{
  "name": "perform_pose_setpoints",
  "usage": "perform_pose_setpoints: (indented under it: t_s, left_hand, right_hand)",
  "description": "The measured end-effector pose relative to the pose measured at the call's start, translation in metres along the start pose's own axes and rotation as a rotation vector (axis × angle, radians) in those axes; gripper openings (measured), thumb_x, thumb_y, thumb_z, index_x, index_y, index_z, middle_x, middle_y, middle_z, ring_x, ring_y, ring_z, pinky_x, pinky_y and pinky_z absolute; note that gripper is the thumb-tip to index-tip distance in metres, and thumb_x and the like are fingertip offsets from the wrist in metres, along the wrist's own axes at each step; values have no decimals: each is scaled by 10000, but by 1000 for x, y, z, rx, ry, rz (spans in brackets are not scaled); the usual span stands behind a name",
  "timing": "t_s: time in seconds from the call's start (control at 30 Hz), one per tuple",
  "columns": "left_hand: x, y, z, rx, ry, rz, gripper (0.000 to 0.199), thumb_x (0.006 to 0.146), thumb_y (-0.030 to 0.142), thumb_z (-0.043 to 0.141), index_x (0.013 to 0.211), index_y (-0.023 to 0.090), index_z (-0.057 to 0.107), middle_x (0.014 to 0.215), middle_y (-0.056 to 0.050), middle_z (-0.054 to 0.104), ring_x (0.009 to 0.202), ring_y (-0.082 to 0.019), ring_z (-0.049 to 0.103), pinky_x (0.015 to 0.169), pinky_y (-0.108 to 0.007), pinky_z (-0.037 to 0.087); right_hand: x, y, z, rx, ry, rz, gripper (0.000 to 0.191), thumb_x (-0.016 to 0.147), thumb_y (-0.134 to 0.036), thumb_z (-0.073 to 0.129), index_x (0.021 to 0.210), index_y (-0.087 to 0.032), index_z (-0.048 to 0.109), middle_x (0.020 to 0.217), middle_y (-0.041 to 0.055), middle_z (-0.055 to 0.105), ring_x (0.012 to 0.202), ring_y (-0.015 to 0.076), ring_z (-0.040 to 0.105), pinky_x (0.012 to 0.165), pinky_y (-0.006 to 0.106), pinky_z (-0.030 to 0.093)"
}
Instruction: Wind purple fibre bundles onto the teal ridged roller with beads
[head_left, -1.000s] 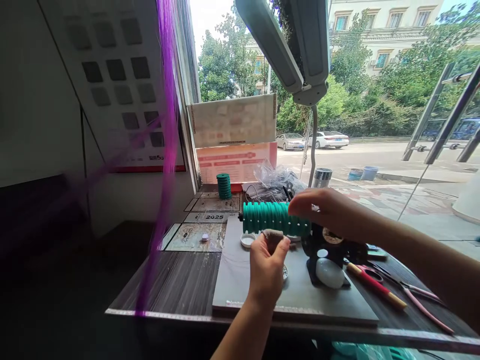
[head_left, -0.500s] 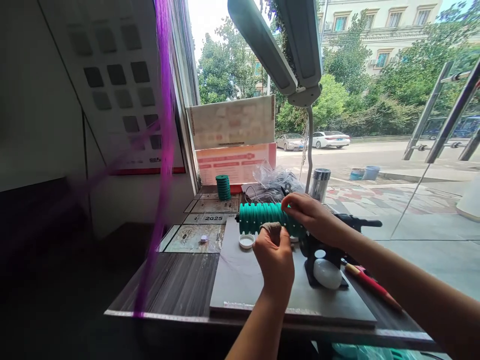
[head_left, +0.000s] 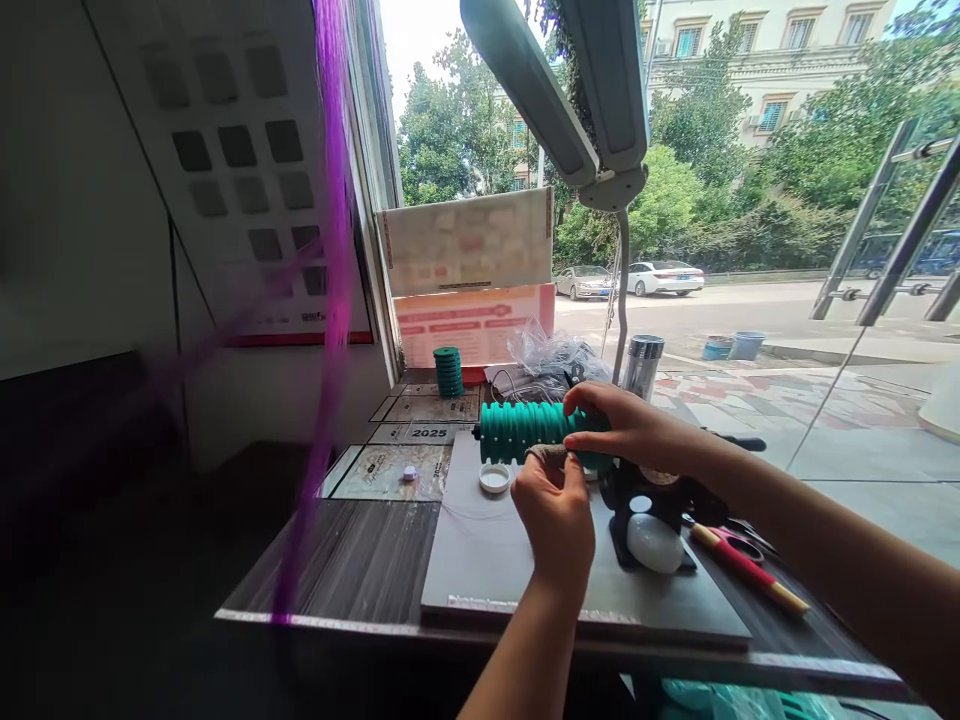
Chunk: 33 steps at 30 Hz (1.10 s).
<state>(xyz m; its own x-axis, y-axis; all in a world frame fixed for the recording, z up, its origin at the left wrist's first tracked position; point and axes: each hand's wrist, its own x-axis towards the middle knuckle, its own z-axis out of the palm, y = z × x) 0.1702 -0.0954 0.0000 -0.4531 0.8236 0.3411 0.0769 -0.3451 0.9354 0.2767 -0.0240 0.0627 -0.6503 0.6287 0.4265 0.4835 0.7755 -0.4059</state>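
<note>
A ribbed green cylinder (head_left: 517, 430) with small pale dots lies sideways on a black stand (head_left: 621, 535) over a grey board (head_left: 480, 570). My left hand (head_left: 555, 510) is at the cylinder's lower front edge, fingers closed in a pinch, with a greyish-brown band (head_left: 546, 455) on a finger. What those fingertips hold is too small to tell. Over the cylinder's right part reaches my right hand (head_left: 615, 420), thumb and index finger bent around it, the thumb close to my left fingertips. A dark pointed tip shows above my right fingers. Anything between them is hidden.
On the board are a white round lid (head_left: 494, 479) and a white rounded object (head_left: 655, 543). A red-handled tool (head_left: 750, 570) lies to the right. Behind are a green spool (head_left: 448, 372), crumpled plastic (head_left: 555, 355), a metallic-topped jar (head_left: 643, 367) and a lamp (head_left: 611, 190). Purple strands (head_left: 334, 250) hang left.
My right thumb has come down toward my left fingertips, and the right hand is spread wider over the cylinder. The view has shifted slightly; more of the red-handled tool shows.
</note>
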Motion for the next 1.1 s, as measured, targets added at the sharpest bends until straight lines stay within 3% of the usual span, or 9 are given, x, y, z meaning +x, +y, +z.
perform_pose_setpoints:
  t_s: [0.3, 0.47, 0.63, 0.77, 0.83, 0.97, 1.1]
  left_hand:
    - [-1, -5, 3, -23, 13, -12, 130, 761, 259, 519, 688, 151, 530, 624, -8, 554, 572, -111, 476, 563, -216, 360]
    - [-5, -6, -11, -42, -30, -4, 225, 837, 310, 419, 734, 155, 545, 639, -13, 562, 583, -113, 486, 586, -223, 358]
    - [-13, 8, -41, -94, -139, -88, 279, 855, 368, 380, 769, 149, 530, 590, -2, 528, 560, -101, 475, 577, -216, 352]
    - [-21, 16, -53, -325, -373, -353, 318, 737, 462, 541, 728, 153, 470, 486, 82, 314, 438, -43, 223, 444, -197, 163]
    - [-24, 15, -53, -378, -462, -437, 344, 698, 472, 582, 732, 151, 464, 474, 89, 300, 443, -38, 194, 444, -207, 128]
    - [-29, 13, -52, -371, -547, -441, 369, 713, 503, 556, 767, 144, 491, 466, 93, 278, 446, -40, 178, 453, -227, 106]
    - [-34, 13, -52, -337, -590, -438, 378, 730, 503, 540, 621, 165, 413, 454, 83, 278, 440, -39, 187, 459, -239, 115]
  right_hand:
    - [3, -1, 5, -148, 59, -1, 185, 712, -294, 590, 820, -173, 500, 801, 32, 532, 770, 183, 466, 694, 321, 380]
    - [-5, -8, -1, -66, 42, -8, 259, 759, -404, 566, 878, -180, 513, 841, 41, 538, 805, 195, 488, 719, 338, 403]
    - [-37, -44, 2, 84, 182, 19, 209, 842, -405, 469, 904, -212, 520, 918, 56, 559, 880, 207, 506, 797, 383, 395]
    - [-56, -65, 20, 211, 167, 61, 174, 838, -372, 494, 839, -214, 567, 842, 39, 551, 814, 183, 513, 735, 331, 410]
    - [-60, -68, 30, 255, 162, 115, 169, 825, -369, 516, 825, -218, 592, 825, 30, 543, 798, 178, 514, 715, 317, 409]
    - [-62, -65, 43, 337, 182, 205, 164, 782, -372, 566, 793, -222, 632, 779, 14, 528, 763, 173, 507, 698, 305, 399]
    - [-61, -64, 50, 389, 186, 243, 161, 751, -370, 594, 736, -222, 653, 731, 3, 514, 725, 164, 498, 682, 297, 390]
